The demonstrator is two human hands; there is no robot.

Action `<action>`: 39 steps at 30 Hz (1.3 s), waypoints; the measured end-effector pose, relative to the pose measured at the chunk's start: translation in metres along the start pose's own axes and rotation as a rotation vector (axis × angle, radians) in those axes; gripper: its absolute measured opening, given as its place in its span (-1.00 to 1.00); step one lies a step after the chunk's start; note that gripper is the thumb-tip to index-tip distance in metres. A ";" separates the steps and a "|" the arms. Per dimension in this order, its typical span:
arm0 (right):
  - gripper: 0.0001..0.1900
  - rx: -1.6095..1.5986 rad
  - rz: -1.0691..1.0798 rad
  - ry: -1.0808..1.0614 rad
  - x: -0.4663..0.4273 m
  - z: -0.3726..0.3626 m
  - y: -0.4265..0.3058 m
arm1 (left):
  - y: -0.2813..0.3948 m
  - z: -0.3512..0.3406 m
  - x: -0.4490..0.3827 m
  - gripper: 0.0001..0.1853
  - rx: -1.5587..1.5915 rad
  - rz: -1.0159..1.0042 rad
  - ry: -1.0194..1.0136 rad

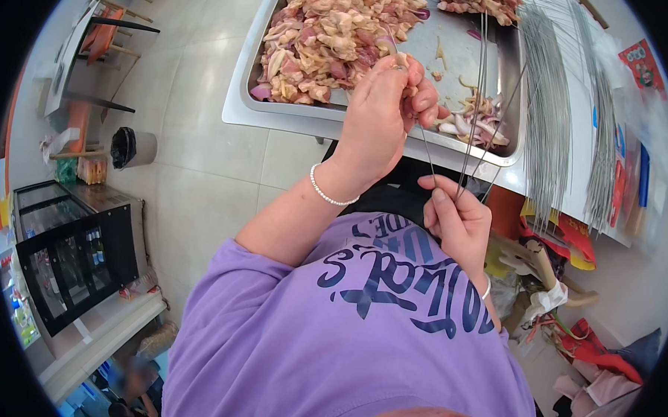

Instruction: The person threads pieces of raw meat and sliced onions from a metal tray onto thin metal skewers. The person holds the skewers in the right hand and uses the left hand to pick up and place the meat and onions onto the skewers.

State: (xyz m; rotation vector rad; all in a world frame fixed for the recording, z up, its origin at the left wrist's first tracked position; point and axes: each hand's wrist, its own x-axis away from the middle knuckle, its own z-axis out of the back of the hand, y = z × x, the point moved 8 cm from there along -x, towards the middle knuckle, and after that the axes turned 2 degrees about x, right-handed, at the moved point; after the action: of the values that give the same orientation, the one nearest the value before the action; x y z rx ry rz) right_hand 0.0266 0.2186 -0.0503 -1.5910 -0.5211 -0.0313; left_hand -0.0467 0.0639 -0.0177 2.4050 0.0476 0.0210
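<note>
My left hand (380, 99) is closed over a small piece of raw meat (401, 59) at the near edge of a steel tray (299, 109). A thin metal skewer (427, 151) runs from my right hand up into the left, and its tip shows above the fingers. My right hand (459, 214) pinches that skewer, along with several other metal skewers (472, 114) that fan upward over the tray. Raw meat chunks with red onion (324, 46) are heaped at the tray's left. Sliced onion (477, 125) lies in its near right corner, and more meat (480, 5) sits at the far right.
Beside the tray, a large bundle of metal skewers (545, 111) and a smaller bundle (601, 158) lie on the white table (579, 216). Plastic packaging (644, 144) is farther right. A waste bin (143, 151) and a glass-fronted fridge (80, 259) stand left. Another person (133, 390) is at lower left.
</note>
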 end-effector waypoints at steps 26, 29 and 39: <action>-0.78 -0.186 0.022 -0.001 -0.003 0.014 0.009 | 0.110 0.012 -0.029 -0.74 -1.989 -0.757 0.013; -0.78 -0.181 0.012 -0.020 -0.002 0.009 0.008 | 0.101 0.015 -0.048 -0.75 -2.238 -0.732 -0.090; -0.77 -0.237 0.010 -0.022 0.003 0.021 0.013 | 0.083 0.028 -0.074 -0.82 -2.441 -0.562 -0.221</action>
State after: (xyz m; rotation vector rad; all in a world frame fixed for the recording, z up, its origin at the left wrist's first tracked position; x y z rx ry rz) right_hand 0.0277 0.2392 -0.0640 -1.8271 -0.5415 -0.0706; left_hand -0.1175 -0.0194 0.0171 -0.0962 0.3357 -0.2719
